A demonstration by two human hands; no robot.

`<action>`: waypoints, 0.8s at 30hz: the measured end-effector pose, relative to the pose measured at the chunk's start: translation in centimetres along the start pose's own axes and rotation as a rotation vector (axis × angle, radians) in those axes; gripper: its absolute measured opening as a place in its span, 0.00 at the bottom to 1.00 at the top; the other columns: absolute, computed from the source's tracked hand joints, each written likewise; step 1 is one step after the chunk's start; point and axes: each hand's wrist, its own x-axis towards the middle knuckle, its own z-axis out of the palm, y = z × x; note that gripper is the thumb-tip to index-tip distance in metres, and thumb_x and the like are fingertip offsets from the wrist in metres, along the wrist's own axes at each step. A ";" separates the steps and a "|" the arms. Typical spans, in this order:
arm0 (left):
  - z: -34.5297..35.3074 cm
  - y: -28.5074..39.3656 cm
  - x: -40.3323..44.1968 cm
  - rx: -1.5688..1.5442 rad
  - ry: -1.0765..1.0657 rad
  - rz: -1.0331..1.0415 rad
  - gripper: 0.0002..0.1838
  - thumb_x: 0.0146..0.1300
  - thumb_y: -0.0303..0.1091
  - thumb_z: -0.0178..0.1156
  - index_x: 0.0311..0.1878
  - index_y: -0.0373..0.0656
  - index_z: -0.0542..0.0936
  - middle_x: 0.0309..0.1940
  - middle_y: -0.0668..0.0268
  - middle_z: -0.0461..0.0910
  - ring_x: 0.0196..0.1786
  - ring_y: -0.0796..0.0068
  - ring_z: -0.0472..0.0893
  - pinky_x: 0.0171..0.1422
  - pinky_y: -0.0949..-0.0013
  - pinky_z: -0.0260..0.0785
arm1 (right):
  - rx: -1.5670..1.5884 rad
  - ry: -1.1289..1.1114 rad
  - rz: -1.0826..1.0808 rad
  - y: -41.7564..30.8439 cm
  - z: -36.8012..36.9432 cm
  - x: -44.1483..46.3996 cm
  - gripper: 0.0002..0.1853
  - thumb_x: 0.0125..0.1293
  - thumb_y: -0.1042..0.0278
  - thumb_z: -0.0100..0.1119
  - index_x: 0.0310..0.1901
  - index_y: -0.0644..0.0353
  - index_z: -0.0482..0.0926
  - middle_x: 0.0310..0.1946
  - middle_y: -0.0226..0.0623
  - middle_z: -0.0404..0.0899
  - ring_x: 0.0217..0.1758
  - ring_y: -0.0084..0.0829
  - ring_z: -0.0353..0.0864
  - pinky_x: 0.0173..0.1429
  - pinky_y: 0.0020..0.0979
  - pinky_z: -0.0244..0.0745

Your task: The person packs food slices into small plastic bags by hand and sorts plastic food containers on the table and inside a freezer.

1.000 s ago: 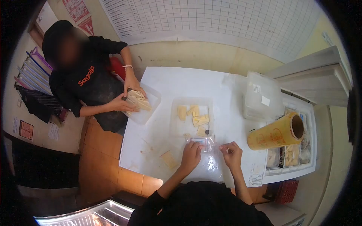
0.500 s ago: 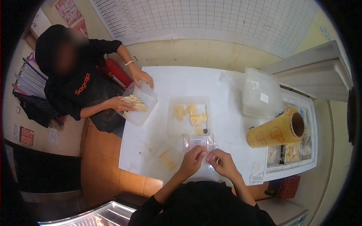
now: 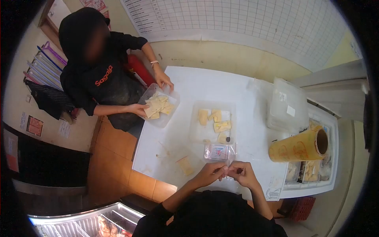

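My left hand [image 3: 213, 173] and my right hand [image 3: 242, 173] meet close to my body, fingertips pinched together on a thin piece of clear plastic [image 3: 232, 153], which looks like a bag. Just beyond them lies a clear packet with a blue and red printed label [image 3: 218, 152]. Behind it stands a translucent plastic container [image 3: 193, 132] holding several pale yellow pieces [image 3: 222, 126] and a small dark round item [image 3: 227, 139]. Left of my hands, a flat clear packet with a pale yellow piece [image 3: 184, 166] rests on the white table [image 3: 252, 150].
Across the left corner, a co-worker [image 3: 106, 87] holds a tub [image 3: 169, 93] of pale flat pieces. To the right are a large yellow cling-film roll [image 3: 294, 147], stacked translucent containers [image 3: 287, 104] and a white bin of packed food [image 3: 329, 179]. A red fire extinguisher [image 3: 140, 70] stands behind.
The view has shifted, so the table sits further right. My fingers have come closer together on the plastic. The co-worker's tub now shows its pale pieces spread flatter.
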 end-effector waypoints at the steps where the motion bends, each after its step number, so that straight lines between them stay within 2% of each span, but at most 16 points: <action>1: -0.3 -0.6 -0.1 -0.094 -0.060 -0.029 0.10 0.72 0.31 0.51 0.35 0.38 0.76 0.25 0.70 0.75 0.28 0.83 0.73 0.33 0.75 0.66 | 0.127 -0.079 0.123 -0.7 -0.4 0.0 0.03 0.59 0.74 0.65 0.30 0.63 0.81 0.22 0.29 0.77 0.23 0.15 0.69 0.27 0.22 0.64; 2: -0.4 -1.0 -0.3 -0.188 -0.120 -0.058 0.11 0.73 0.32 0.50 0.36 0.37 0.76 0.25 0.69 0.76 0.27 0.83 0.73 0.32 0.74 0.66 | 0.255 -0.158 0.247 -1.1 -0.7 0.0 0.04 0.60 0.73 0.65 0.31 0.63 0.81 0.21 0.29 0.76 0.24 0.14 0.70 0.27 0.22 0.64; 6: 0.0 -0.3 -0.4 -0.167 -0.109 -0.114 0.11 0.72 0.33 0.51 0.34 0.37 0.77 0.24 0.68 0.76 0.26 0.82 0.74 0.31 0.74 0.66 | 0.203 -0.162 0.254 -1.1 -0.5 0.0 0.06 0.60 0.72 0.65 0.31 0.64 0.79 0.22 0.33 0.78 0.23 0.19 0.73 0.27 0.24 0.67; 8: 0.5 0.4 -0.4 0.311 0.072 0.000 0.12 0.71 0.33 0.52 0.32 0.36 0.76 0.21 0.68 0.75 0.25 0.82 0.74 0.30 0.74 0.66 | -0.322 -0.013 -0.068 -1.7 0.1 -0.1 0.07 0.58 0.71 0.64 0.29 0.63 0.77 0.21 0.37 0.77 0.21 0.27 0.74 0.28 0.28 0.70; 9: 0.8 0.6 -0.4 0.315 0.074 0.003 0.12 0.71 0.33 0.52 0.32 0.36 0.76 0.21 0.68 0.75 0.25 0.82 0.74 0.30 0.74 0.66 | -0.322 -0.013 -0.073 -1.8 0.4 -0.1 0.07 0.58 0.71 0.64 0.29 0.63 0.77 0.21 0.37 0.77 0.21 0.27 0.74 0.28 0.28 0.70; 11: 1.2 0.9 -0.3 0.327 0.188 0.147 0.12 0.70 0.33 0.52 0.31 0.36 0.76 0.20 0.68 0.74 0.24 0.82 0.74 0.29 0.74 0.66 | -0.657 0.021 -0.119 -1.9 0.9 -0.4 0.08 0.56 0.69 0.63 0.28 0.63 0.75 0.19 0.39 0.77 0.19 0.34 0.75 0.27 0.32 0.71; 12: 1.0 0.9 -0.3 0.329 0.189 0.148 0.12 0.70 0.33 0.52 0.31 0.36 0.76 0.20 0.68 0.74 0.24 0.82 0.74 0.29 0.74 0.66 | -0.656 0.021 -0.120 -1.8 0.8 -0.3 0.08 0.56 0.69 0.63 0.28 0.63 0.75 0.19 0.39 0.77 0.19 0.34 0.75 0.27 0.32 0.71; 14: 0.6 0.8 -0.3 0.100 0.035 -0.006 0.13 0.71 0.33 0.51 0.31 0.36 0.76 0.20 0.69 0.74 0.23 0.81 0.73 0.28 0.74 0.65 | -0.391 0.004 -0.086 -1.3 0.4 -0.4 0.09 0.57 0.67 0.61 0.27 0.63 0.76 0.16 0.36 0.74 0.16 0.30 0.72 0.25 0.31 0.68; 15: 0.6 0.7 -0.3 0.099 0.036 -0.007 0.13 0.71 0.33 0.51 0.31 0.36 0.76 0.20 0.69 0.74 0.23 0.81 0.73 0.28 0.74 0.65 | -0.391 0.003 -0.085 -1.3 0.4 -0.4 0.09 0.57 0.67 0.61 0.27 0.63 0.76 0.16 0.36 0.74 0.16 0.30 0.72 0.25 0.31 0.68; 17: 0.5 0.6 -0.3 -0.176 -0.077 -0.121 0.14 0.72 0.33 0.50 0.31 0.37 0.76 0.20 0.69 0.74 0.23 0.82 0.72 0.28 0.75 0.65 | -0.255 -0.005 -0.014 -1.1 0.3 -0.4 0.10 0.56 0.68 0.62 0.24 0.65 0.76 0.14 0.36 0.71 0.16 0.25 0.68 0.23 0.28 0.64; 18: 0.5 0.8 -0.4 -0.176 -0.074 -0.123 0.14 0.72 0.33 0.50 0.31 0.37 0.76 0.20 0.69 0.74 0.23 0.82 0.72 0.28 0.75 0.65 | -0.254 -0.008 -0.014 -0.4 0.5 -0.3 0.10 0.56 0.68 0.62 0.24 0.65 0.76 0.14 0.36 0.71 0.16 0.25 0.68 0.23 0.28 0.64; 20: 0.5 1.7 -0.6 0.020 -0.051 -0.105 0.14 0.70 0.34 0.52 0.30 0.35 0.75 0.19 0.67 0.73 0.22 0.80 0.72 0.29 0.73 0.66 | -0.068 0.051 0.006 1.4 0.9 -0.4 0.10 0.55 0.71 0.62 0.20 0.66 0.77 0.12 0.30 0.70 0.18 0.13 0.65 0.22 0.21 0.58; 21: 0.7 1.3 -0.6 0.018 -0.049 -0.108 0.14 0.70 0.34 0.52 0.30 0.35 0.75 0.19 0.67 0.73 0.22 0.80 0.72 0.29 0.73 0.66 | -0.067 0.048 0.009 1.1 1.1 -0.4 0.10 0.55 0.71 0.62 0.20 0.66 0.77 0.12 0.30 0.70 0.18 0.13 0.65 0.22 0.21 0.58; 23: 1.4 0.2 -0.6 0.299 0.123 0.108 0.14 0.65 0.35 0.58 0.30 0.33 0.75 0.18 0.62 0.73 0.20 0.77 0.71 0.28 0.70 0.66 | -0.111 0.170 0.012 0.5 1.6 -0.1 0.10 0.52 0.73 0.63 0.18 0.67 0.76 0.11 0.28 0.69 0.18 0.12 0.63 0.22 0.21 0.58; 24: 1.3 0.2 -0.7 0.298 0.124 0.105 0.14 0.65 0.35 0.58 0.30 0.33 0.75 0.18 0.62 0.73 0.20 0.77 0.71 0.28 0.70 0.66 | -0.111 0.167 0.014 1.0 1.4 0.0 0.10 0.52 0.73 0.63 0.18 0.67 0.76 0.11 0.28 0.69 0.18 0.12 0.63 0.22 0.21 0.58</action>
